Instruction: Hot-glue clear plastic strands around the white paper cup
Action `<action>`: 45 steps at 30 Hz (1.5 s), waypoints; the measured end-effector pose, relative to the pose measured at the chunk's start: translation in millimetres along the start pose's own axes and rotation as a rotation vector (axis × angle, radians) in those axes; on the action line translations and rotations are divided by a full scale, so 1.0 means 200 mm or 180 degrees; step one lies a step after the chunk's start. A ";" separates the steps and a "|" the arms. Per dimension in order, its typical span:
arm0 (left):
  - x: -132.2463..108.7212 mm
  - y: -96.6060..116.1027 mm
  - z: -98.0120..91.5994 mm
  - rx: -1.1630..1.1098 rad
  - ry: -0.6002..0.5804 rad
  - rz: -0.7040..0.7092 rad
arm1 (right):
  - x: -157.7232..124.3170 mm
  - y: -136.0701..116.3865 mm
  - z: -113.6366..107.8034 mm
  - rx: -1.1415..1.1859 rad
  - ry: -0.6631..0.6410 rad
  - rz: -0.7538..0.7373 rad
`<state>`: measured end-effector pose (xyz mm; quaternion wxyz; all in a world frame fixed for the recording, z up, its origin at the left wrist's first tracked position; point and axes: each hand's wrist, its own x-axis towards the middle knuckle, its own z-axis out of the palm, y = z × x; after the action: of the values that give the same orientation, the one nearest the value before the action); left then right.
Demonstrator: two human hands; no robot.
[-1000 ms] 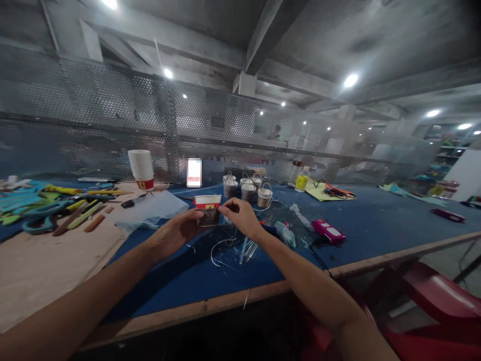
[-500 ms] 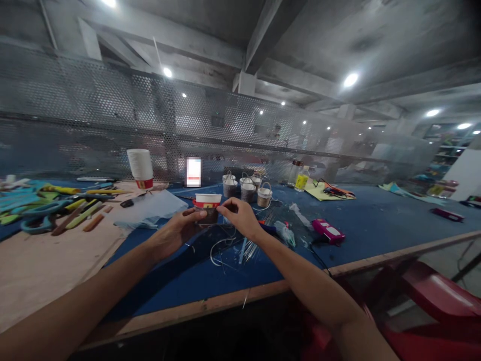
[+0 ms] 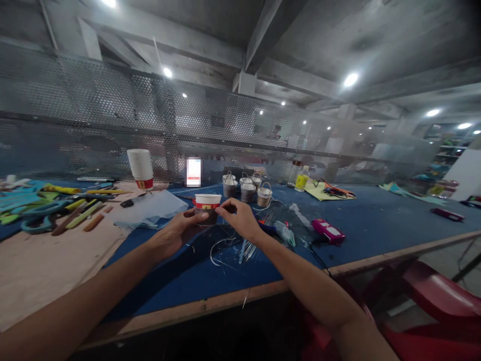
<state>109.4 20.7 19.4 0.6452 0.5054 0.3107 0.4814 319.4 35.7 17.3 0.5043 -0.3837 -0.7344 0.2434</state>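
A paper cup (image 3: 208, 200) with a white rim and a red band is held upright above the table, its lower part wrapped in something dark brown. My left hand (image 3: 179, 229) grips it from the left, thumb across the front. On the cup's right side my right hand (image 3: 239, 216) has thumb and forefinger pinched together against the wrap; whatever lies between them is too small to make out. Behind my right hand stand several small cups with looped handles, among them a brown-wrapped one (image 3: 264, 196).
A stack of paper cups (image 3: 140, 168) stands at the back left, near scissors (image 3: 39, 220) and coloured sticks. Loose clear strips (image 3: 250, 250), a magenta box (image 3: 328, 231) and a yellow-labelled bottle (image 3: 302, 179) lie or stand rightward. A mesh panel (image 3: 210, 125) borders the back.
The cup has tipped slightly, so its rim shows a bit rounder. My right fingertips have shifted a little left along its side. Both arms stay nearly still.
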 end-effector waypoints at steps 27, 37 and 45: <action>0.00 -0.02 0.01 -0.0343 -0.0035 -0.0189 | -0.01 0.00 0.01 -0.0208 0.0021 -0.0036; 0.00 -0.03 0.01 -0.0317 -0.0023 -0.0160 | -0.01 0.00 0.00 -0.0225 -0.0030 -0.0040; 0.01 -0.03 0.00 -0.0370 0.0026 -0.0193 | -0.01 -0.01 0.01 -0.0152 -0.0046 -0.0028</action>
<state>112.0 21.6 13.7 0.6865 0.4555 0.2999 0.4809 317.4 32.7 17.3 0.4907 -0.3906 -0.7453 0.2263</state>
